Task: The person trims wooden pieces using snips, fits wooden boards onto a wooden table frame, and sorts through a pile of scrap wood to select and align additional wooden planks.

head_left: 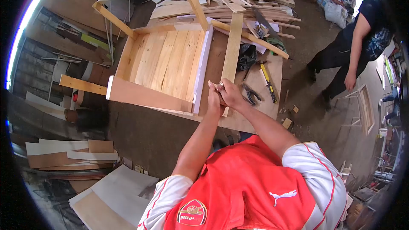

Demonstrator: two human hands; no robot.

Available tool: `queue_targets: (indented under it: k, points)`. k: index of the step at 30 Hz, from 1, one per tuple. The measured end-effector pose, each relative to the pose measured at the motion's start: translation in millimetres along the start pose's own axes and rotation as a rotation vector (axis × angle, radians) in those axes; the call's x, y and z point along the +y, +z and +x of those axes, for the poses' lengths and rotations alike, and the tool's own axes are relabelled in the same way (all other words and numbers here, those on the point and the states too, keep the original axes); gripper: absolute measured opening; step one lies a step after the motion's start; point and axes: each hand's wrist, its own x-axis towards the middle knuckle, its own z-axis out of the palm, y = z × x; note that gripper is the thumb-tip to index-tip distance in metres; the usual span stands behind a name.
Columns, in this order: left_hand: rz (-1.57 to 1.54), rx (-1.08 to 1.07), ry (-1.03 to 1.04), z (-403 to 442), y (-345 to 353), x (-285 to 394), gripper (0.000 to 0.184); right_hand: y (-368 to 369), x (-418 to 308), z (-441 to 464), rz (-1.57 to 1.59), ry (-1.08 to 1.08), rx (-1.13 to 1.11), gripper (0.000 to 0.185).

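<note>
My left hand (pixel 215 98) and my right hand (pixel 231 93) are closed together over the near end of a long wooden strip (pixel 232 51). Whatever small thing they grip is hidden by the fingers. The strip lies lengthwise on the worktable (pixel 251 117), pointing away from me. To its left rests a wooden furniture frame (pixel 149 93) with a slatted panel (pixel 168 55) and legs sticking out. Right of my hands are black-handled pliers (pixel 251 95) and a yellow-and-black tool (pixel 268 81), possibly a hammer. A black plastic bag (pixel 246 57) sits beyond them.
Wood offcuts (pixel 226 0) are heaped at the table's far end, with a handsaw (pixel 265 24) near them. Another person (pixel 353 47) stands at the right. Boards (pixel 115 196) lie on the floor at lower left, and a wooden frame (pixel 365 108) stands at far right.
</note>
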Motion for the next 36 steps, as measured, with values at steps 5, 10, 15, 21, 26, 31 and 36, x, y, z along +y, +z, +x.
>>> queue_targets:
  k: [5, 10, 15, 21, 26, 31, 36]
  points:
    - [0.036, 0.065, 0.188, -15.4, -3.4, 1.8, 0.055, -1.0, -22.1, -10.8, 0.163, 0.028, -0.021, 0.020]
    - [0.243, -0.139, 0.732, -38.8, -7.6, 12.8, 0.043, 3.8, -65.2, -33.3, 0.404, 0.070, 0.211, 0.035]
    - [0.272, -0.160, 0.901, -84.7, -5.3, 12.5, 0.055, 19.3, -107.9, -48.5, 0.224, 0.419, 0.356, 0.044]
    - [0.213, -0.048, 1.150, -68.2, -27.3, -4.5, 0.060, 23.7, -117.4, -74.2, 0.057, 0.477, 0.283, 0.052]
    - [0.121, -0.152, 1.110, -97.6, -26.0, -0.3, 0.068, 32.8, -137.3, -94.8, -0.007, 0.347, 0.397, 0.046]
    - [0.012, -0.259, 0.994, -104.6, -34.3, -3.6, 0.062, 37.4, -149.1, -110.9, -0.074, 0.234, 0.481, 0.039]
    - [0.008, -0.217, 0.848, -110.8, -45.8, -6.8, 0.050, 42.3, -154.0, -119.5, -0.116, 0.274, 0.452, 0.041]
